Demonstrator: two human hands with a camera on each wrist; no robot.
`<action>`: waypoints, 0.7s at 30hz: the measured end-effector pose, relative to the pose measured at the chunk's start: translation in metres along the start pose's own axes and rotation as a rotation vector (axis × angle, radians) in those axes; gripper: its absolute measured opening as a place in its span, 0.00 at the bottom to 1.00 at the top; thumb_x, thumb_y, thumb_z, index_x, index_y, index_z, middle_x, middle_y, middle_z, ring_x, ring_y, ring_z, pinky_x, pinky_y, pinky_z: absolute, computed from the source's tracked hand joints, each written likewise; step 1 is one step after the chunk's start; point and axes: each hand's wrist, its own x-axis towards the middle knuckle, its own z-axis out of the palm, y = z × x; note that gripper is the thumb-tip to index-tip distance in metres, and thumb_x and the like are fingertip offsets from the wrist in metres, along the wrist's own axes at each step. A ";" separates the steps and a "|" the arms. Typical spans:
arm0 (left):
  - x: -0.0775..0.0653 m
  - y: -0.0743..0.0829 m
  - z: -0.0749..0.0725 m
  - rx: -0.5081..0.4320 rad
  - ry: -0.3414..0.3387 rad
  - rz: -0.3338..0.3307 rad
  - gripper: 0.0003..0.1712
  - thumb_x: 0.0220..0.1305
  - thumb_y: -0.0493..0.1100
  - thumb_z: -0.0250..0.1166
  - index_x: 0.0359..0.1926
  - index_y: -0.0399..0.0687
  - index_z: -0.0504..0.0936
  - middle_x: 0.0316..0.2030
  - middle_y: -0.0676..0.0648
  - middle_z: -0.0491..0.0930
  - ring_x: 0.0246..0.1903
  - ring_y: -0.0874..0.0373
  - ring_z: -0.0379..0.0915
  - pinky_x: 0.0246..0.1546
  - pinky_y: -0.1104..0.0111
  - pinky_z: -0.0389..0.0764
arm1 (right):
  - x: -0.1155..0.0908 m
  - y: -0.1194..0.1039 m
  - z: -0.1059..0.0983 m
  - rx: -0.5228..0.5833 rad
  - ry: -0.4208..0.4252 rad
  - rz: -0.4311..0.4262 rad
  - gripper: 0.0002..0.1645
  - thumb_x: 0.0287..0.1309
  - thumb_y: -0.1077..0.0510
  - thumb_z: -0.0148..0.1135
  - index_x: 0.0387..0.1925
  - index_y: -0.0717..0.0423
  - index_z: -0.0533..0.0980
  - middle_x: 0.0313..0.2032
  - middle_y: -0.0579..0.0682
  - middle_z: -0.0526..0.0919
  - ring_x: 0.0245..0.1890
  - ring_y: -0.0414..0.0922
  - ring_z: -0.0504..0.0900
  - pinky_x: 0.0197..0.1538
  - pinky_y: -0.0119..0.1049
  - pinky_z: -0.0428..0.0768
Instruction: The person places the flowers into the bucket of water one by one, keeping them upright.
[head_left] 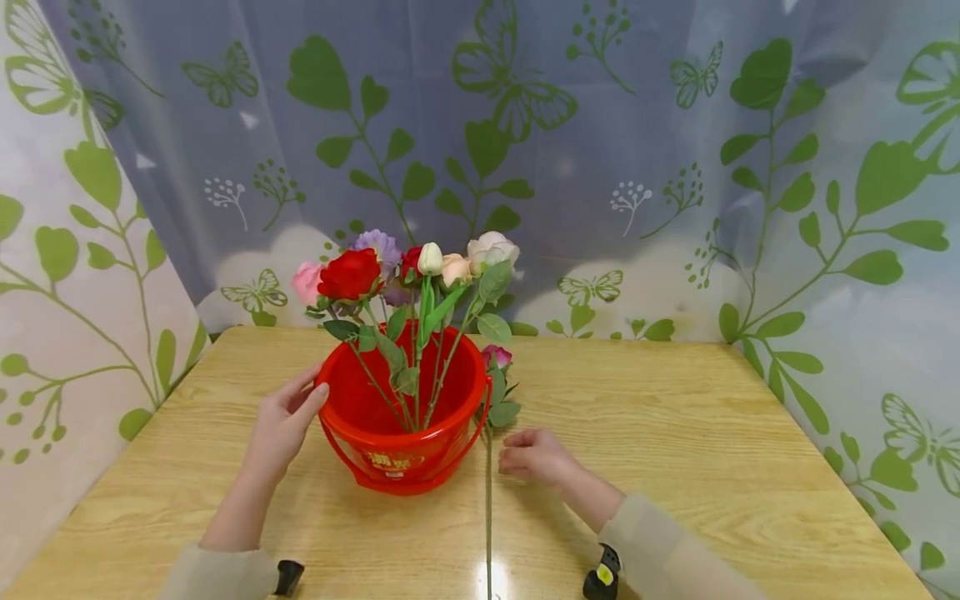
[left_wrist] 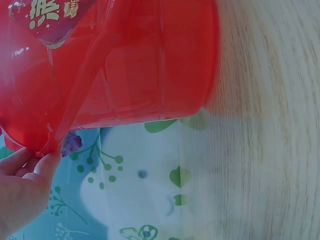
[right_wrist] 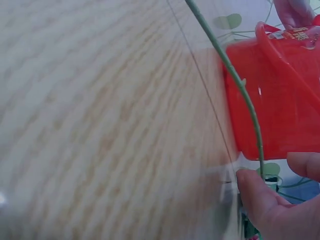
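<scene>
A red plastic bucket (head_left: 405,458) stands on the table, holding several artificial flowers, including a red rose (head_left: 351,275), a white tulip (head_left: 430,259) and a pale rose (head_left: 492,252). My left hand (head_left: 283,425) grips the bucket's rim at its left side; the left wrist view shows thumb and fingers (left_wrist: 44,167) pinching there. Right of the bucket is a single magenta flower (head_left: 497,357), its long green stem (head_left: 489,508) running toward the table's near edge. Beside that stem is my right hand (head_left: 543,457), fingers loosely bent, thumb and finger apart in the right wrist view.
The wood-grain table (head_left: 697,433) is bordered by a patterned curtain (head_left: 600,167) at the back and sides. The bucket's red handle (head_left: 480,425) hangs down across its front. Dark straps (head_left: 602,575) show at both wrists.
</scene>
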 end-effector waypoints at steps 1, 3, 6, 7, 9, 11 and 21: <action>0.000 0.000 0.000 -0.002 -0.001 0.001 0.26 0.62 0.41 0.55 0.57 0.28 0.65 0.51 0.32 0.69 0.37 0.77 0.69 0.38 0.83 0.71 | 0.000 0.001 0.001 0.000 -0.004 0.006 0.21 0.54 0.71 0.48 0.47 0.85 0.61 0.41 0.73 0.73 0.38 0.53 0.78 0.43 0.42 0.76; 0.000 -0.001 0.000 -0.005 -0.001 0.001 0.26 0.62 0.41 0.55 0.57 0.28 0.65 0.51 0.32 0.69 0.37 0.76 0.70 0.38 0.82 0.71 | 0.001 0.002 0.002 -0.001 -0.007 0.018 0.21 0.54 0.71 0.48 0.47 0.85 0.60 0.40 0.71 0.74 0.37 0.52 0.78 0.42 0.42 0.76; 0.000 -0.001 -0.001 -0.005 -0.004 -0.004 0.26 0.62 0.42 0.55 0.57 0.28 0.65 0.51 0.32 0.69 0.37 0.76 0.70 0.38 0.82 0.71 | 0.002 0.004 0.005 0.017 -0.006 0.041 0.22 0.53 0.71 0.50 0.47 0.84 0.60 0.39 0.69 0.75 0.36 0.52 0.79 0.41 0.42 0.77; -0.001 0.000 -0.001 -0.004 -0.006 -0.007 0.26 0.62 0.42 0.55 0.57 0.28 0.65 0.51 0.32 0.69 0.37 0.76 0.69 0.38 0.82 0.71 | 0.003 0.005 0.006 0.023 -0.005 0.045 0.21 0.53 0.72 0.50 0.47 0.83 0.61 0.38 0.69 0.76 0.36 0.53 0.79 0.41 0.43 0.77; -0.001 0.000 -0.001 -0.001 -0.011 -0.014 0.26 0.63 0.42 0.55 0.57 0.29 0.65 0.52 0.32 0.68 0.38 0.77 0.69 0.38 0.82 0.70 | 0.009 0.014 0.005 0.052 -0.018 0.050 0.19 0.51 0.71 0.55 0.44 0.80 0.65 0.34 0.66 0.77 0.34 0.53 0.79 0.40 0.42 0.77; -0.001 0.000 0.000 -0.001 -0.014 -0.016 0.26 0.63 0.42 0.54 0.57 0.29 0.65 0.52 0.32 0.68 0.38 0.78 0.68 0.38 0.83 0.70 | 0.010 0.017 0.007 0.056 -0.011 0.054 0.17 0.50 0.71 0.56 0.41 0.79 0.66 0.29 0.61 0.78 0.30 0.50 0.80 0.38 0.41 0.78; -0.001 0.000 -0.001 0.014 -0.019 -0.021 0.26 0.63 0.43 0.55 0.58 0.31 0.65 0.53 0.33 0.68 0.38 0.77 0.68 0.38 0.82 0.70 | 0.011 0.014 0.016 0.054 0.029 0.083 0.14 0.51 0.72 0.53 0.41 0.79 0.67 0.26 0.55 0.79 0.22 0.40 0.77 0.29 0.30 0.79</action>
